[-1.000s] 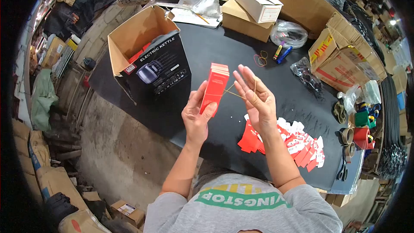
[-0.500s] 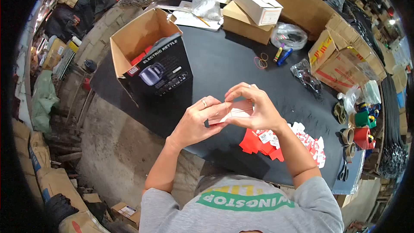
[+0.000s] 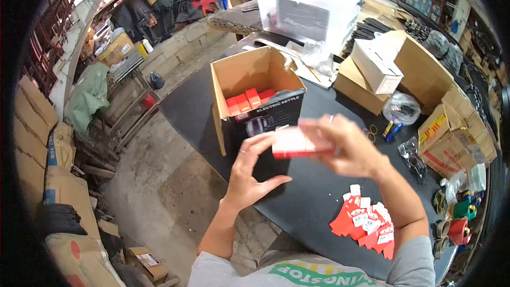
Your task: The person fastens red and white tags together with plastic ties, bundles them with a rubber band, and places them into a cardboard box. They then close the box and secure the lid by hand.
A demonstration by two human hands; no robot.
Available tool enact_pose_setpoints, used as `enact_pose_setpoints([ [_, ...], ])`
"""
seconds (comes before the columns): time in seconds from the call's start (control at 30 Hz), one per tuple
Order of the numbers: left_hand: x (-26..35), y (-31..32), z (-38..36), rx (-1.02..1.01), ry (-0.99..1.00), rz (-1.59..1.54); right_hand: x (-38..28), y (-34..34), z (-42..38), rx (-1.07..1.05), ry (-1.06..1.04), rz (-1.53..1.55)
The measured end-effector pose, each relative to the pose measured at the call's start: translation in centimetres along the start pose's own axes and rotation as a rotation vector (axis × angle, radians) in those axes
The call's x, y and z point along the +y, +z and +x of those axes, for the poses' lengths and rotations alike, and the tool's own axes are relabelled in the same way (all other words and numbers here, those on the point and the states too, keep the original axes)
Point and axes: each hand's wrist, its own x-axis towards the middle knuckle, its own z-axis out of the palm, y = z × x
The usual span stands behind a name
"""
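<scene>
A stack of red-and-white cards [image 3: 295, 143], pale on top with a red front edge, is held up over the table in my right hand [image 3: 348, 146], its fingers closed on the right end and slightly blurred. My left hand [image 3: 249, 172] is open at the stack's left end, thumb stretched well apart and fingertips right by the corner. Just beyond stands an open black electric kettle carton [image 3: 273, 114] with several red bundles [image 3: 244, 101] inside. Loose red cards with white tabs [image 3: 364, 220] lie in a fanned pile below my right forearm.
Brown and white boxes [image 3: 377, 66] stand at the back right, near a clear plastic bin [image 3: 308, 13]. Rubber bands [image 3: 370, 133], markers [image 3: 393, 131] and a bagged black item [image 3: 411, 157] lie right. Tape rolls [image 3: 442, 228] sit at the right edge.
Both hands have separated; my left hand has let go of the stack. My right hand carries it toward the kettle carton. The view has shifted, showing more of the carton's inside.
</scene>
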Motion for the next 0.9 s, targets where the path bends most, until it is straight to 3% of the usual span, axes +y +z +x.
enact_pose_setpoints([
  [0.03,-0.7,-0.2,-0.5,0.043,-0.060,-0.111,0.2,-0.5,2.2,0.102,-0.055,-0.029],
  [0.07,-1.8,0.0,-1.3,0.085,-0.121,-0.224,0.3,-1.0,4.3,0.118,0.058,0.088],
  [0.17,-4.9,3.4,-5.2,0.226,-0.468,-0.462,3.0,-1.3,11.6,0.086,0.016,-0.009],
  [0.3,-8.5,7.2,-10.2,0.181,-0.715,-0.371,7.3,1.9,19.2,-0.417,0.300,-0.164],
  [0.33,-8.8,7.5,-10.7,0.161,-0.642,-0.274,7.6,3.0,19.8,-0.466,0.423,-0.198],
  [0.53,-10.0,8.4,-11.9,0.192,-0.540,-0.125,9.9,7.6,22.5,-0.765,0.483,-0.287],
  [0.57,-9.8,8.3,-11.8,0.201,-0.558,-0.129,11.0,7.8,22.5,-0.836,0.401,-0.125],
  [0.63,-9.6,8.2,-11.6,0.216,-0.550,-0.116,11.2,7.2,22.5,-0.956,0.169,-0.093],
  [0.7,-9.9,8.5,-11.8,0.232,-0.574,-0.146,11.5,6.0,21.2,-0.803,0.164,0.081],
  [0.83,-10.5,8.3,-12.6,0.274,-0.498,-0.133,8.9,1.9,18.7,-0.377,-0.020,-0.212],
  [0.87,-11.4,8.5,-13.0,0.312,-0.472,-0.132,9.0,1.0,18.0,-0.361,-0.012,-0.224],
  [0.9,-10.0,8.1,-11.8,0.424,-0.556,-0.333,9.5,0.0,17.2,-0.194,0.037,-0.151],
])
